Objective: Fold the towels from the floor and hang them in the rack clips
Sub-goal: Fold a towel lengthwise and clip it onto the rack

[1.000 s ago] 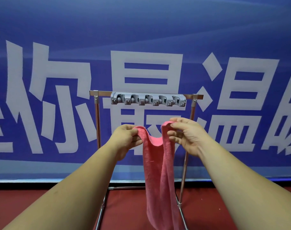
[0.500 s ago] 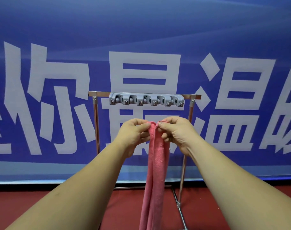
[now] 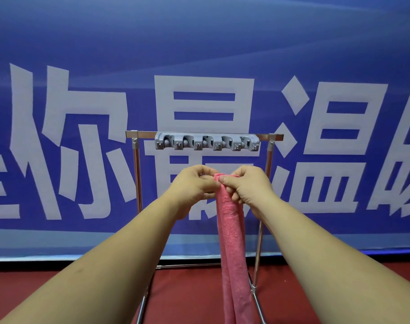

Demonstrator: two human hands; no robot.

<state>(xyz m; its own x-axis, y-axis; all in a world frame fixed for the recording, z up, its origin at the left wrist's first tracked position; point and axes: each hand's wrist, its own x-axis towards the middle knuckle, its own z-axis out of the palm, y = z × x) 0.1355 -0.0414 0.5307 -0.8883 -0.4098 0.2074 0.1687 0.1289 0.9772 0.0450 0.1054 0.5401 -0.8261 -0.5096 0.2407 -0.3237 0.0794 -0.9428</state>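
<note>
A pink towel (image 3: 233,242) hangs straight down as a narrow folded strip from my two hands. My left hand (image 3: 194,183) and my right hand (image 3: 248,185) are pressed together and both pinch its top edge. They hold it a little below the grey clip bar (image 3: 207,141), which has several empty clips and sits on the top rail of a metal rack (image 3: 136,174). The towel's lower end runs out of the bottom of the view.
A blue banner (image 3: 199,54) with large white characters stands right behind the rack. The floor (image 3: 187,295) is dark red. The rack's feet (image 3: 143,307) spread forward on both sides of the towel.
My hands have come together, bringing the towel's two top corners against each other, so the sagging cloth now hangs as one narrow strip.
</note>
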